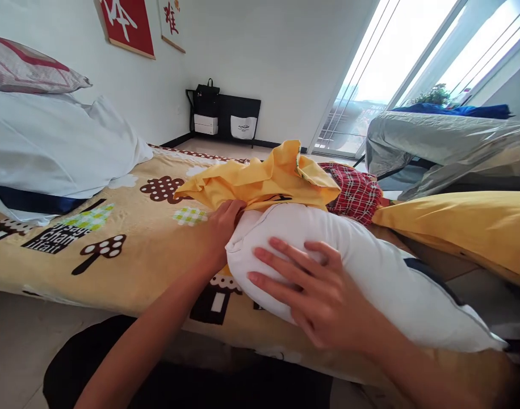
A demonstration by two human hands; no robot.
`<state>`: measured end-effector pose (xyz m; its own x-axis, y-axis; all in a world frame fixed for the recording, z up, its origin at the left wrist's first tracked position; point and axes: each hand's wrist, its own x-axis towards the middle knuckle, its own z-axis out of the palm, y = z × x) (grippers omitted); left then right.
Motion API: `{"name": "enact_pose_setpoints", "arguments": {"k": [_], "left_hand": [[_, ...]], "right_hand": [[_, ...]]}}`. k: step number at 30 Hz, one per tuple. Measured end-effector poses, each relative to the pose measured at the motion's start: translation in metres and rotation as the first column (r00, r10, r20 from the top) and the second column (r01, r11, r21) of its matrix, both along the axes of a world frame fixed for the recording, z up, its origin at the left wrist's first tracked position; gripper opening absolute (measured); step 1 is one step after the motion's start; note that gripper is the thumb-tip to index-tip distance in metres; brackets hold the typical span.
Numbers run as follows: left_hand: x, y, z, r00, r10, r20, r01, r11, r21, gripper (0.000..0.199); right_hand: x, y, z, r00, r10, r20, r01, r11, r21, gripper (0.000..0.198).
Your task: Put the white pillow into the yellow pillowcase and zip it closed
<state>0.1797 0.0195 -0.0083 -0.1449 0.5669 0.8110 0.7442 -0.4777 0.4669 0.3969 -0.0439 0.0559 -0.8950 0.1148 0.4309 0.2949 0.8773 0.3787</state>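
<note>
Here | left hand (226,221) at yellow cloth (260,179), grip unclear | right hand (317,289) spread on pillow (373,261)

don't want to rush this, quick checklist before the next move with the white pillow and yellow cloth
1. Right hand on white pillow: ok, spread.
2. Left hand holding yellow cloth: cannot tell, its grip is hidden.
3. Pillow's left end resting on patterned blanket: ok.
4. Pillow covered by yellow cloth: not ok, mostly bare.
5. Red checked fabric apart from the cloth: cannot tell.
</note>
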Motion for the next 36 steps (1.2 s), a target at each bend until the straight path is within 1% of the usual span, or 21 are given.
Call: {"name": "enact_pose_setpoints", "arguments": {"k": [2, 3, 5, 6, 8, 11, 14, 17, 19, 21, 23, 26, 28, 30, 33, 36], "left_hand": [[0.001, 0.001, 0.005, 0.992, -0.062, 0.106, 0.064, 0.998, -0.011, 0.011], [0.001, 0.001, 0.007, 0.978, -0.102, 0.179, 0.109, 0.994, -0.027, 0.008], [0.0, 0.002, 0.013, 0.927, -0.186, 0.325, 0.22, 0.973, -0.07, 0.002], [0.0, 0.002, 0.016, 0.9, -0.218, 0.378, 0.27, 0.959, -0.091, 0.005], [-0.002, 0.002, 0.023, 0.865, -0.265, 0.425, 0.349, 0.928, -0.133, 0.012], [-0.006, 0.0, 0.029, 0.862, -0.28, 0.422, 0.394, 0.895, -0.21, 0.019], [-0.009, -0.005, 0.029, 0.893, -0.248, 0.375, 0.359, 0.896, -0.262, 0.022], [-0.007, -0.01, 0.022, 0.932, -0.216, 0.29, 0.3, 0.91, -0.288, 0.021], [-0.002, -0.013, 0.018, 0.965, -0.167, 0.2, 0.219, 0.937, -0.273, 0.02], [0.004, -0.016, 0.017, 0.986, -0.129, 0.104, 0.149, 0.963, -0.224, 0.015], [0.01, -0.018, 0.021, 0.988, -0.154, 0.016, 0.154, 0.967, -0.202, 0.008], [0.011, -0.017, 0.032, 0.963, -0.248, -0.103, 0.212, 0.937, -0.279, 0.023], [0.009, -0.014, 0.037, 0.943, -0.289, -0.162, 0.226, 0.918, -0.325, 0.023], [0.008, -0.011, 0.039, 0.934, -0.295, -0.203, 0.214, 0.914, -0.344, 0.021], [0.01, -0.007, 0.032, 0.947, -0.204, -0.25, 0.116, 0.938, -0.326, 0.024], [0.018, -0.002, 0.02, 0.951, -0.061, -0.305, -0.012, 0.973, -0.232, 0.025]], "right_hand": [[-0.002, 0.003, 0.002, 0.999, -0.033, -0.002, 0.033, 0.996, -0.081, 0.043], [-0.002, 0.005, 0.004, 0.998, -0.057, 0.008, 0.058, 0.994, -0.095, 0.046], [-0.001, 0.011, 0.007, 0.993, -0.114, 0.034, 0.117, 0.988, -0.105, 0.05], [-0.001, 0.013, 0.008, 0.989, -0.139, 0.051, 0.144, 0.983, -0.112, 0.05], [-0.003, 0.019, 0.009, 0.98, -0.184, 0.08, 0.193, 0.972, -0.136, 0.046], [-0.012, 0.029, 0.009, 0.965, -0.226, 0.132, 0.248, 0.953, -0.176, 0.042], [-0.024, 0.044, 0.009, 0.953, -0.235, 0.192, 0.274, 0.938, -0.211, 0.039], [-0.031, 0.062, 0.012, 0.955, -0.21, 0.21, 0.257, 0.938, -0.232, 0.039], [-0.028, 0.072, 0.015, 0.964, -0.194, 0.184, 0.236, 0.941, -0.241, 0.04], [-0.02, 0.078, 0.017, 0.971, -0.19, 0.147, 0.223, 0.942, -0.25, 0.042], [-0.009, 0.08, 0.019, 0.973, -0.203, 0.105, 0.224, 0.94, -0.257, 0.042], [0.004, 0.076, 0.02, 0.968, -0.247, 0.049, 0.251, 0.935, -0.249, 0.044], [0.009, 0.071, 0.02, 0.962, -0.27, 0.042, 0.272, 0.934, -0.23, 0.046], [0.012, 0.065, 0.02, 0.96, -0.277, 0.028, 0.277, 0.938, -0.211, 0.046], [0.015, 0.054, 0.016, 0.965, -0.254, -0.061, 0.243, 0.958, -0.152, 0.041], [0.014, 0.034, 0.005, 0.961, -0.223, -0.161, 0.226, 0.974, 0.002, 0.032]]}}
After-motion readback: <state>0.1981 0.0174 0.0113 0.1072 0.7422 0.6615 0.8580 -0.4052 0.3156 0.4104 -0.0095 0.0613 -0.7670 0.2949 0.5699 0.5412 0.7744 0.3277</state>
